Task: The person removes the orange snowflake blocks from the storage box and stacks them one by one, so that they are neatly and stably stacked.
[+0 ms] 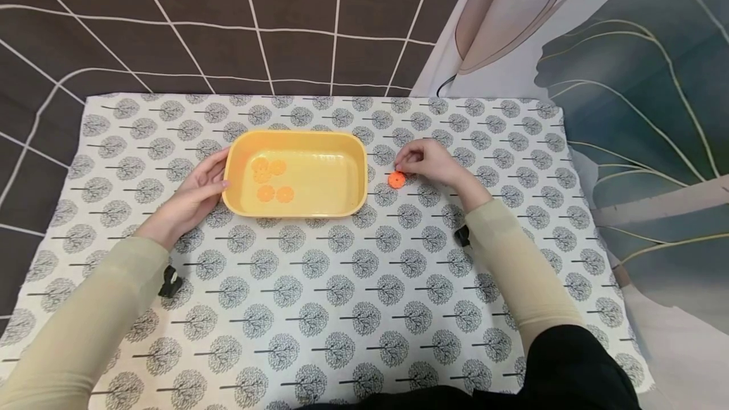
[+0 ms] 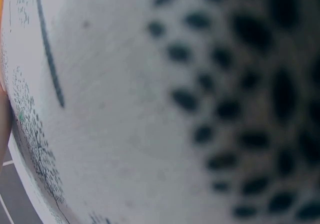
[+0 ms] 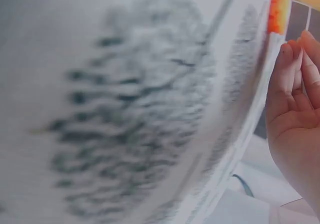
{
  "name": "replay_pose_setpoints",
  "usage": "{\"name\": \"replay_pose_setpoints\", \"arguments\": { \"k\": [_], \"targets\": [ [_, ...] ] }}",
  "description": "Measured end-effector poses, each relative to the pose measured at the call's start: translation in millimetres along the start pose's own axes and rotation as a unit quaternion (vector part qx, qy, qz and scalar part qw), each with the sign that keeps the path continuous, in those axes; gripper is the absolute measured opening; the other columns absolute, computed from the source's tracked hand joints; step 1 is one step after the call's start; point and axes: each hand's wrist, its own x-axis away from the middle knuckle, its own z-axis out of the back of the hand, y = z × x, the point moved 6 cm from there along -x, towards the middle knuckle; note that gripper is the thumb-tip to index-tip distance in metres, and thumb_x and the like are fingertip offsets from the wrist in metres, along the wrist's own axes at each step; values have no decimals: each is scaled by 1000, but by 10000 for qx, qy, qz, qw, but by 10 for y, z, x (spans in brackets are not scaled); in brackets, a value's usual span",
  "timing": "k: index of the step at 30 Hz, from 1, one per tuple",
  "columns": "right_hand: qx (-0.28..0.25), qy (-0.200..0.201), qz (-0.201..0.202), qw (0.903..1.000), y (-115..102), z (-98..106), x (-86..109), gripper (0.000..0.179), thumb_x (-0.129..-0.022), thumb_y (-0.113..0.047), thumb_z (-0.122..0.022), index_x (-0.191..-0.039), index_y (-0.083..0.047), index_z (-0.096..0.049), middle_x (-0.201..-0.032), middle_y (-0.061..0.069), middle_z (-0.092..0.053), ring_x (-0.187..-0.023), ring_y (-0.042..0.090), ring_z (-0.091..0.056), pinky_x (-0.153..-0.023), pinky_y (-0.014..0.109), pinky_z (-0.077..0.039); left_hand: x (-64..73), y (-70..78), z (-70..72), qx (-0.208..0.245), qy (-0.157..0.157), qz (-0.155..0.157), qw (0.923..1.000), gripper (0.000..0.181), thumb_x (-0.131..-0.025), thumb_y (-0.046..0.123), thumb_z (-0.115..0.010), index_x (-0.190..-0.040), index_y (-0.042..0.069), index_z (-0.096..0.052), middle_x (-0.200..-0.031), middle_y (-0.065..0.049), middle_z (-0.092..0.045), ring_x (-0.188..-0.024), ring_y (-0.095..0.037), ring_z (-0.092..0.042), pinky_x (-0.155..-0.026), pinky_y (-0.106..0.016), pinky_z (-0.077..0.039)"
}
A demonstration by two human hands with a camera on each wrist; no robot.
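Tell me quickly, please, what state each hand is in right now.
Left hand: open, touching the yellow tub's left end.
Right hand: fingertips at the orange piece; whether they pinch it cannot be told.

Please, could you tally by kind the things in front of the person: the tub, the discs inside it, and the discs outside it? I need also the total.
Tub: 1
Discs inside: 5 visible
Disc outside: 1 visible
Total: 7 visible

Some inside overlap, so I cannot rule out a hidden one.
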Motion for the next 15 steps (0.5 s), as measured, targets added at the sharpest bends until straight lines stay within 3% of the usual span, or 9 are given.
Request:
{"name": "replay_pose_setpoints", "arguments": {
  "k": [9, 15],
  "targets": [
    [188, 26, 471, 9987, -378, 40, -95, 13, -94, -5, -76, -106, -1, -77, -99, 10, -77, -86, 12, -66, -80, 15, -57, 3, -5, 16, 66, 43, 55, 10000, 74, -101, -12, -49, -167, 14, -28, -180, -11, -4, -163, -10, -25, -132, -21, -27],
    [96, -31, 804, 9967, -669, -25, -152, 14, -93, -3, -75, -107, 0, -77, -101, 13, -76, -87, 14, -65, -78, 17, -59, 4, -12, 16, 42, 43, 49, 10000, 74, -101, -11, -50, -167, 14, -27, -181, -11, -3, -164, -13, -21, -131, -19, -28]
  ]
}}
